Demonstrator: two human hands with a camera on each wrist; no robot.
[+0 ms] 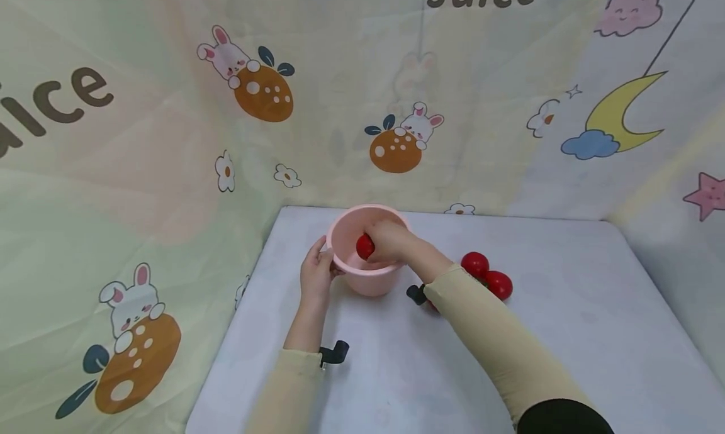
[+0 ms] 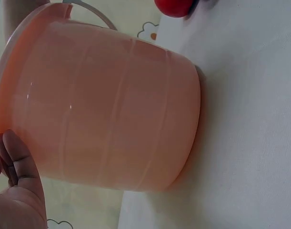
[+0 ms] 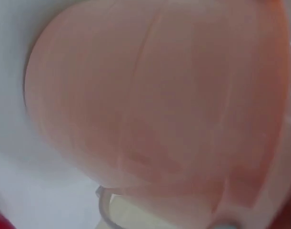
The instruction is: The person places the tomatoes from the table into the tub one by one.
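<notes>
A pink plastic bucket (image 1: 370,285) stands upright near the back of the table. At its left side my left hand (image 1: 314,277) grips the rim; the left wrist view shows that hand's fingers (image 2: 22,164) bent at the rim. My right hand (image 1: 389,240) reaches inside the bucket and holds a red tomato (image 1: 364,247) below the rim. The bucket wall (image 3: 150,95) fills most of the right wrist view and hides the right hand there. Right of the bucket lie two more tomatoes, one behind (image 1: 474,264) and one in front (image 1: 500,285).
Another red thing (image 1: 433,306) is mostly hidden under my right sleeve. The bucket's pale handle (image 2: 95,12) hangs on its far side. A white cloth covers the table (image 1: 391,371), and printed curtains (image 1: 340,94) rise at its back and sides.
</notes>
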